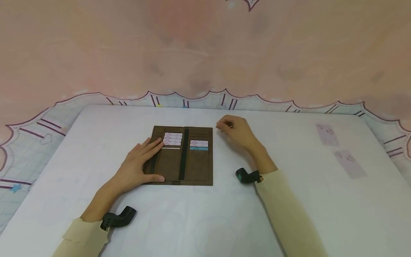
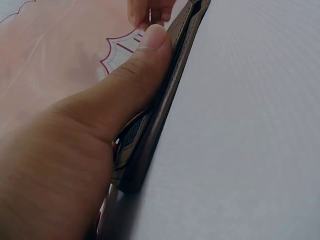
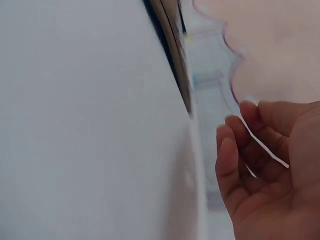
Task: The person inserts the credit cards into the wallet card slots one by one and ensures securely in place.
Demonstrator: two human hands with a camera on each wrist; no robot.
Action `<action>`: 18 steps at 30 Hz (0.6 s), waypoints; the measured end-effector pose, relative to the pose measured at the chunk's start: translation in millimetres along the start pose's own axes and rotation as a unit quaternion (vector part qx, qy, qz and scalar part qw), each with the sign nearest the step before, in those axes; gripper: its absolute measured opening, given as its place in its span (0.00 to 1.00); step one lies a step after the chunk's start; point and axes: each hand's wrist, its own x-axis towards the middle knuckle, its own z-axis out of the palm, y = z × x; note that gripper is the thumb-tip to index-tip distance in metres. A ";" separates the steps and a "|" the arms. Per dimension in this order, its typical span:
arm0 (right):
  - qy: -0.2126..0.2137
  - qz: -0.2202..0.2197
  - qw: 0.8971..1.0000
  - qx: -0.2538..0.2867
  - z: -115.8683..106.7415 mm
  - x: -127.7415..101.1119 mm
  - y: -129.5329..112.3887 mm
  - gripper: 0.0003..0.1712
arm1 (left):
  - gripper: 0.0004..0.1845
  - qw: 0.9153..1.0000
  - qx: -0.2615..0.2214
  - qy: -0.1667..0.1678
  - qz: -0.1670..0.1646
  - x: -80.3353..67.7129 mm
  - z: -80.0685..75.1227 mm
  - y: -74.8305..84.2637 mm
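Wallet (image 1: 183,155) lies open on a white table (image 1: 289,214), pinned flat by the left hand (image 1: 138,166) with straight fingers. Right hand (image 1: 236,132) hovers just beside it, pinching a thin card (image 3: 262,145) — likely mid-loading; next calls for lining up with a free slot.

left hand (image 1: 138,165) flat, right hand (image 1: 236,131) curled, pinching
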 end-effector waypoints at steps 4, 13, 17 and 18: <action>0.050 0.013 0.998 -0.024 -40.3 -9.9 15.9 0.10 | 0.55 1.000 -0.001 -0.004 -0.003 0.4 -0.7 0.6; 0.141 0.056 0.984 -0.094 -110.7 -39.9 55.5 0.17 | 0.55 1.000 -0.006 -0.006 -0.005 0.5 1.1 0.0; 0.168 0.101 0.974 -0.111 -132.5 -54.0 71.8 0.21 | 0.56 1.000 -0.005 -0.002 -0.004 -0.8 1.2 -0.9; 0.175 0.113 0.972 -0.109 -137.4 -56.6 75.6 0.22 | 0.56 1.000 -0.003 -0.002 -0.006 -1.3 0.9 -1.4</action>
